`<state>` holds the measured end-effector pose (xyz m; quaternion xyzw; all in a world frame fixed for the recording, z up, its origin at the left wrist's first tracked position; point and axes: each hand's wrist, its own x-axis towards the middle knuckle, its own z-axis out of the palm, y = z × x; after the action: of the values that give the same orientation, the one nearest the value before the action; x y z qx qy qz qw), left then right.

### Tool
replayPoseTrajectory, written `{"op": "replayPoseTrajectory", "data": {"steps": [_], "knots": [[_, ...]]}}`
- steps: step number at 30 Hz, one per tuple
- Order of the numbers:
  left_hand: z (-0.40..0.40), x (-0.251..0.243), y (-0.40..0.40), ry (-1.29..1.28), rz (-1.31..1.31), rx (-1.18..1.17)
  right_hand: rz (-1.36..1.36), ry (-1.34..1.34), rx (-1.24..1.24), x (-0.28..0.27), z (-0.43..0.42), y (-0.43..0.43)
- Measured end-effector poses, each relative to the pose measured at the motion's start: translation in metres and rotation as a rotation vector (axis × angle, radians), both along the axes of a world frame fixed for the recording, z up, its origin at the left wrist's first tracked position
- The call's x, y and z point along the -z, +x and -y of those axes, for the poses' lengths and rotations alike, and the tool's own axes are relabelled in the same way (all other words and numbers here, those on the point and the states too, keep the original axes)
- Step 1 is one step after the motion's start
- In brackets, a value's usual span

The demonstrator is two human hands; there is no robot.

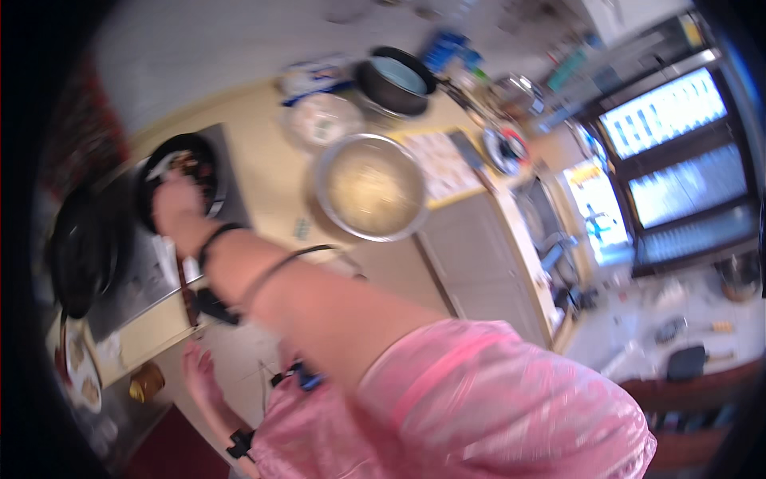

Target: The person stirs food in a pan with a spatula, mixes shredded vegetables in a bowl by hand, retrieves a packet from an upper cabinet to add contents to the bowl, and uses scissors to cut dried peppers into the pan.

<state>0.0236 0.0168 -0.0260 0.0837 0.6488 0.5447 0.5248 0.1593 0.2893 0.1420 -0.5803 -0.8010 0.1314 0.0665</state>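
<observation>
My right hand (178, 200) reaches over a black pan (206, 146) on the steel stovetop; dark and brownish food lies in the pan, beside something white. Blur hides the fingertips and anything they may hold. Low in front of the counter, my left hand (202, 370) hangs with its fingers apart and holds nothing. A wide metal bowl (374, 188) of pale yellow food stands on the counter to the right of the pan, next to a round white container (326, 120).
A black wok (84, 257) occupies the stove's left side. A knife (465, 149) rests on a yellow-edged board (440, 164) of pale pieces. Dark bowls (392, 87) stand against the wall. A plate of food (84, 371) sits at lower left.
</observation>
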Motion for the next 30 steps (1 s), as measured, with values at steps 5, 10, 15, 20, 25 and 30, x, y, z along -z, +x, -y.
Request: {"op": "replayPoseTrajectory", "data": {"steps": [5,10,15,20,25,30], "knots": [[-0.006,0.037,-0.018,-0.028,0.05,0.146,-0.031,0.004,-0.16,-0.016,0.005,0.028],[-0.004,0.014,-0.007,-0.013,-0.154,0.146,-0.047,-0.011,-0.245,-0.022,0.005,0.014],[-0.013,0.023,-0.008,-0.028,-0.111,0.228,-0.021,-0.061,-0.166,-0.015,-0.036,0.028],[0.005,0.034,-0.008,-0.008,0.072,0.222,0.017,-0.026,-0.242,-0.019,-0.022,-0.006],[0.008,0.004,0.015,0.029,0.076,0.247,0.002,-0.06,-0.264,-0.026,-0.009,0.005],[-0.012,0.037,0.018,-0.013,0.139,0.289,0.066,-0.275,-0.067,-0.043,-0.03,0.029]]}}
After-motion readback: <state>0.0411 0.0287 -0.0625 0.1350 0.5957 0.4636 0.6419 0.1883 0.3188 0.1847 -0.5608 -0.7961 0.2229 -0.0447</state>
